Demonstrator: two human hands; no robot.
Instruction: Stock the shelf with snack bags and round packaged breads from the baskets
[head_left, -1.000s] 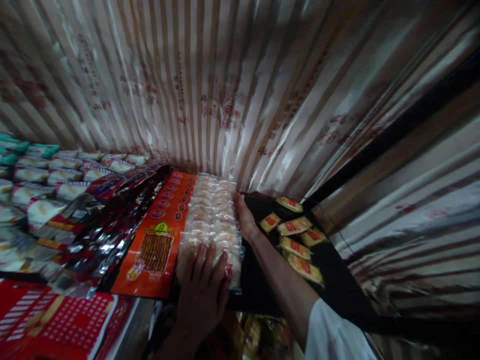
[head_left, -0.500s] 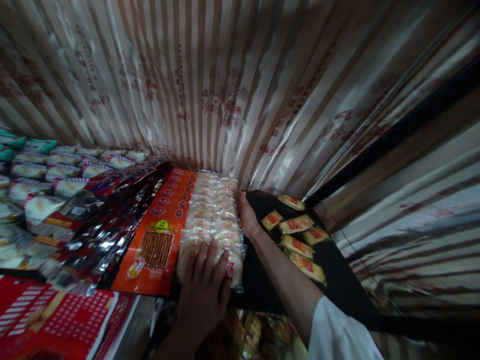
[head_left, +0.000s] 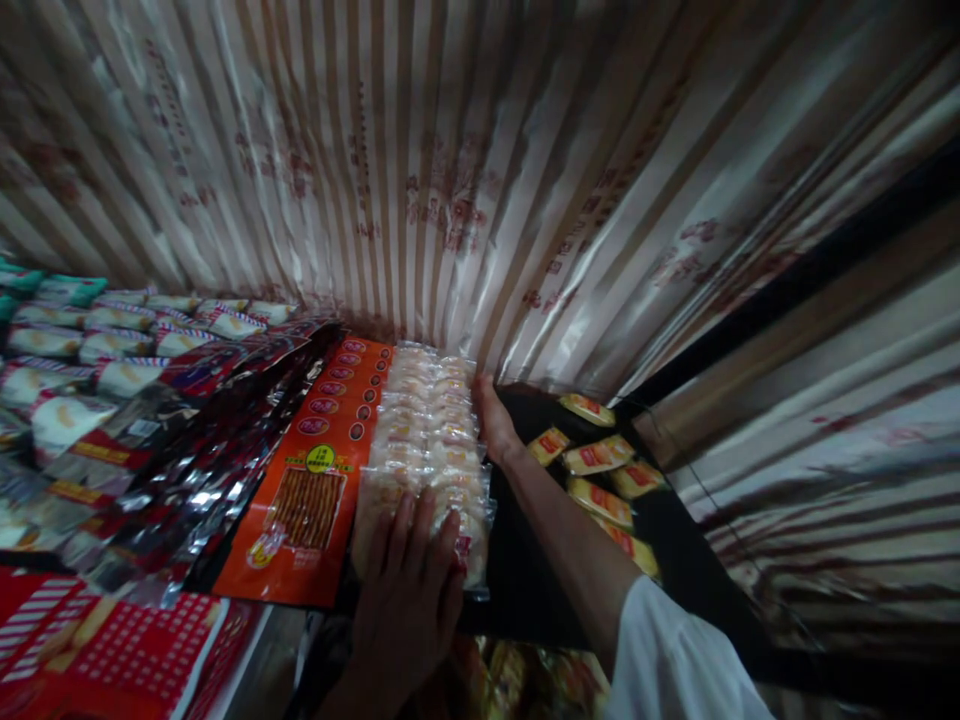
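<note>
Two columns of clear-wrapped round rice crackers [head_left: 427,420] stand in tight rows on a black shelf. My left hand [head_left: 411,580] lies over the front packets, its fingers stretched out and a little apart. Along the right side of the rows rests my right hand [head_left: 496,425], stretched out flat beside the packets; its fingertips are partly hidden. Touching the crackers on the left is an orange snack pouch [head_left: 309,490] with a picture of brown sticks. To the right of my right forearm lie several small yellow packets [head_left: 598,455], loosely scattered.
Dark shiny pouches [head_left: 217,450] fan out to the left, beside rows of white snack packets [head_left: 120,340]. A striped plastic curtain [head_left: 420,170] hangs close behind the shelf [head_left: 536,560]. A red bag [head_left: 112,640] sits lower left. A dark bar [head_left: 787,290] slants at right.
The view has shifted slightly, so the yellow packets appear a little farther right and lower. Both hands keep nearly the same place at the crackers.
</note>
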